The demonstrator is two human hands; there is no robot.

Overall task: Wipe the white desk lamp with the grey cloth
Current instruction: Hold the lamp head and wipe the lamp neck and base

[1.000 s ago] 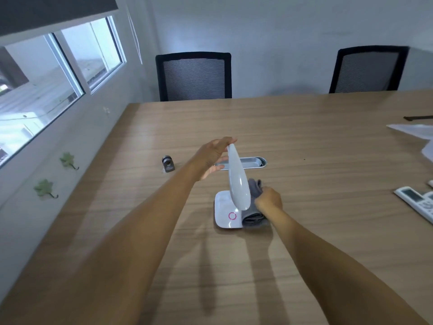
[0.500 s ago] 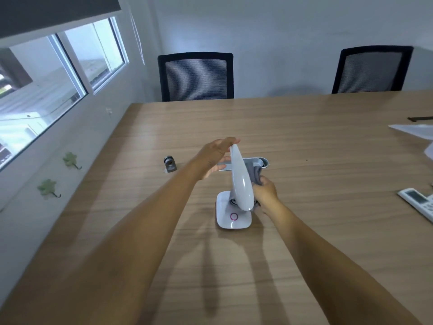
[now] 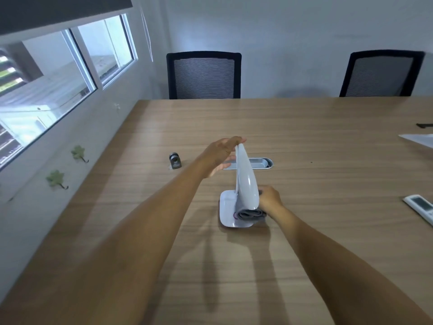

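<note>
Near the middle of the wooden desk [image 3: 304,137], toward its window-side edge: 1 white desk lamp [image 3: 246,181], square base flat on the surface, head raised and seen edge-on.

Left hand [image 3: 220,156]: fingers pinched the far tip of the lamp head, thumb beneath, steadying it.

Right hand [image 3: 269,198]: fingers clenched around 1 grey cloth [image 3: 250,214], bunched low against the head's near end, resting over the base.

Other items: 1 recessed cable tray [image 3: 260,163] just behind the lamp; 1 small grey cylindrical object [image 3: 175,160] toward the window-side edge, kind not discernible; 1 remote control [image 3: 421,207] and papers [image 3: 419,139] at the right-hand edge; 2 black mesh chairs [image 3: 203,75] along the far edge.

Step in hand, judged: wiping the lower head and base. Handling advice: keep the left-hand brace firm so the head does not swing; draw the cloth in long, light strokes along the head; refold to a fresh face; avoid pressing the pink-ringed button, partly hidden beneath the cloth.
</note>
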